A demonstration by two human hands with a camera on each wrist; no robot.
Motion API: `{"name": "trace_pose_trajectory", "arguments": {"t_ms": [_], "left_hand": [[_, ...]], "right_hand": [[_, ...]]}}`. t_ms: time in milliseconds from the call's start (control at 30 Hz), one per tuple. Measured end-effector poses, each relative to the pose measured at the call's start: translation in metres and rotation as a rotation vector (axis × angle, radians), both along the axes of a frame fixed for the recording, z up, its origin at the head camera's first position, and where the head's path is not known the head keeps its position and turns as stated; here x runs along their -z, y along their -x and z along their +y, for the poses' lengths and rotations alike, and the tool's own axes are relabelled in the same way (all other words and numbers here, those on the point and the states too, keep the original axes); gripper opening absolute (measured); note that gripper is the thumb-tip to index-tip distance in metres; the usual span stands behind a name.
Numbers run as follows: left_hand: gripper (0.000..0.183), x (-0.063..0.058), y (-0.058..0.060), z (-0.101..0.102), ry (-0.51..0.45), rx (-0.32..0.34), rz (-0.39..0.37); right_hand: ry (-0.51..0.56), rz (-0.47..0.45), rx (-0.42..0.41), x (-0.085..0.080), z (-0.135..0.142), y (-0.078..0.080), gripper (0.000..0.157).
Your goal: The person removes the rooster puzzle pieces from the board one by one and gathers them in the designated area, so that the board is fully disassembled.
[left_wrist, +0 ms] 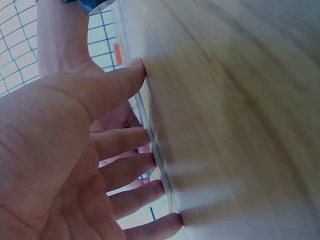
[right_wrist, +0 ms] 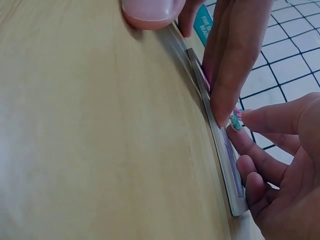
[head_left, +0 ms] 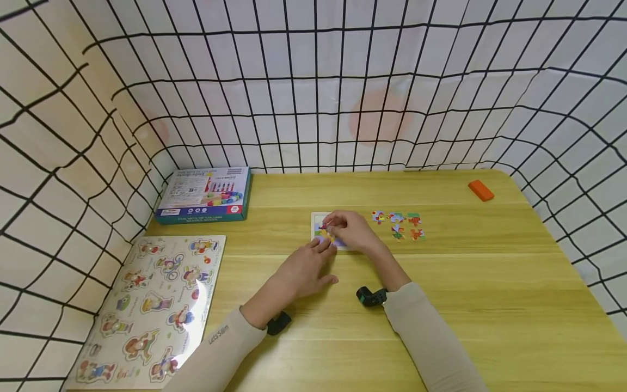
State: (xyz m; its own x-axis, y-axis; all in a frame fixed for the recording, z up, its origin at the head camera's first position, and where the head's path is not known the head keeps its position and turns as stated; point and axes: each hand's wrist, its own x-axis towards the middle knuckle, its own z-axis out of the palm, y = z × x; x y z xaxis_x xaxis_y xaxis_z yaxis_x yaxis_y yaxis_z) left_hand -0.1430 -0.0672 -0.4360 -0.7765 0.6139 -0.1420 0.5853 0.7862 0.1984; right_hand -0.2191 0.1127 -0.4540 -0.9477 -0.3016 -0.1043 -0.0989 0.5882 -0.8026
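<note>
A small jigsaw board (head_left: 315,219) with a white rim lies mid-table, partly covered by both hands. My right hand (head_left: 355,231) is over it; in the right wrist view its thumb and finger pinch a small colourful puzzle piece (right_wrist: 235,122) just above the board's surface. My left hand (head_left: 302,272) lies palm down with fingers extended, fingertips at the board's near left edge, thumb out to the side on the table. Several loose puzzle pieces (head_left: 397,217) lie right of the board. Some coloured pieces sit inside the frame, mostly hidden by the fingers.
A large peg puzzle board (head_left: 147,321) with cartoon figures lies at left. Behind it is a boxed toy set (head_left: 203,196). An orange block (head_left: 481,190) rests at the far right. Black wire mesh (head_left: 313,81) over pale cloth encloses the wooden table (head_left: 490,305).
</note>
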Motion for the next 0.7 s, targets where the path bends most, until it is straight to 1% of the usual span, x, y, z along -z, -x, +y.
{"name": "trace_pose_trajectory", "arguments": {"t_ms": [233, 433, 533, 700], "left_hand": [[0.075, 0.0014, 0.0002, -0.0006, -0.011, 0.002, 0.008], [0.076, 0.0025, 0.0001, 0.0008, -0.011, 0.001, 0.003], [0.076, 0.0028, -0.0001, 0.0015, -0.003, 0.003, -0.003], [0.076, 0.0025, 0.0009, 0.0006, 0.014, 0.005, -0.007]], "right_hand": [[-0.002, 0.008, 0.010, 0.0010, -0.0026, -0.0009, 0.017], [0.031, 0.035, 0.036, 0.0046, -0.0035, -0.0004, 0.013], [0.045, 0.028, 0.043, 0.0055, -0.0027, 0.0003, 0.011], [0.079, 0.027, 0.054, 0.0047, -0.0005, 0.0030, 0.013]]}}
